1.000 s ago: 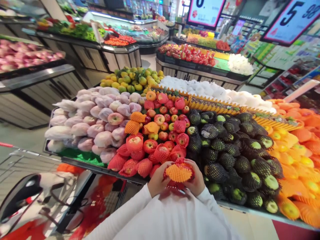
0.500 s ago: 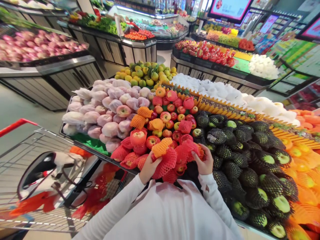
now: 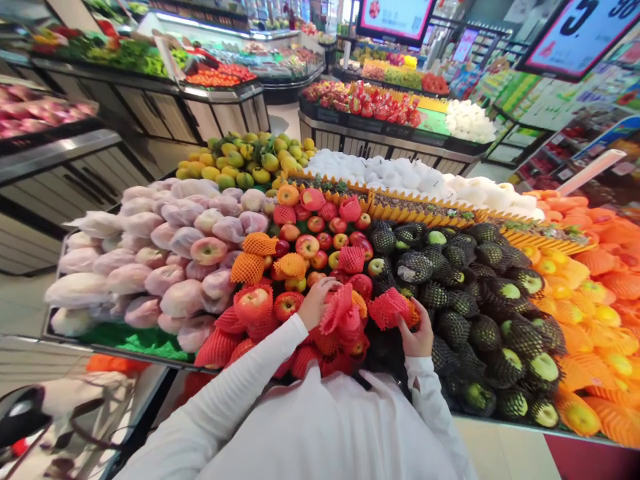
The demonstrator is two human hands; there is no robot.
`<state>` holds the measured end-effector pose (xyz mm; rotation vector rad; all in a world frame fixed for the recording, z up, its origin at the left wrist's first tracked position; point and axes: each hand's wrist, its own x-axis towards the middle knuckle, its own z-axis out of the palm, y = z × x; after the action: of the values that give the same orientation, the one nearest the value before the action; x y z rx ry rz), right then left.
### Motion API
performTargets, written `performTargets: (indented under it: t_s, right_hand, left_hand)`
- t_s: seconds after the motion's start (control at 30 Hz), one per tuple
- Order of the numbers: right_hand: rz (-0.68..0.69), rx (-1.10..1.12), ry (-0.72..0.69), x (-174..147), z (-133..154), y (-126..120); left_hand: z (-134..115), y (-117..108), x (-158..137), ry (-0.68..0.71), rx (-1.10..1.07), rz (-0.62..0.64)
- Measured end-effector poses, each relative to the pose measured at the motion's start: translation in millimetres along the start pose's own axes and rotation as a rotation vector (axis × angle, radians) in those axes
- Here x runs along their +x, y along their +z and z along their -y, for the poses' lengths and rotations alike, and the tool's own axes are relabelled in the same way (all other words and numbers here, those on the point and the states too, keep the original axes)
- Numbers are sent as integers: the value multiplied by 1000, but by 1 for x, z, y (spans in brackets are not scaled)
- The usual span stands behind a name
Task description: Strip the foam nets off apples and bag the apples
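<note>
A red foam net (image 3: pixel 387 308) is gripped at its right end by the right hand (image 3: pixel 418 331), its long axis running roughly left to right, beside black-netted fruit (image 3: pixel 485 331). Bunched red netting (image 3: pixel 344 312) is touched by the left hand (image 3: pixel 319 303), whose grip cannot be told.

display stand (image 3: pixel 120 354) with pale wrapped fruit (image 3: pixel 165 280), red apples (image 3: pixel 307 247), black-netted green fruit (image 3: pixel 485 331) and orange-wrapped fruit (image 3: pixel 585 340)
</note>
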<state>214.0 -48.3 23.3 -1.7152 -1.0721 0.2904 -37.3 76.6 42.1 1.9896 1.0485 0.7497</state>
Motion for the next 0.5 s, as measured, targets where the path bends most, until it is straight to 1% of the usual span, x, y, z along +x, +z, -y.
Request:
performTargets:
  t_s: [0.03, 0.1, 0.17, 0.2, 0.27, 0.37, 0.43, 0.5]
  right_hand:
    - [-18, -24, -17, 3, 0, 0]
    - [-33, -65, -66, 7, 4, 1]
    - [-11, -90, -114, 9, 13, 5]
    - [7, -100, -133, 8, 19, 7]
    - [36, -115, -173, 3, 33, 11]
    - [87, -91, -231, -8, 50, 12]
    - [127, -35, -256, -14, 56, 10]
    - [131, -1, -275, -16, 54, 6]
  left_hand:
    - [3, -4, 10, 0, 10, 19]
    - [10, -12, 29, -38, 66, 4]
    - [16, -16, 45, -123, 180, -23]
    - [20, -16, 52, -167, 236, -17]
    - [26, -12, 64, -234, 313, 47]
    - [32, 3, 77, -314, 374, 182]
    - [33, 13, 81, -379, 432, 243]
    - [32, 19, 83, -411, 480, 281]
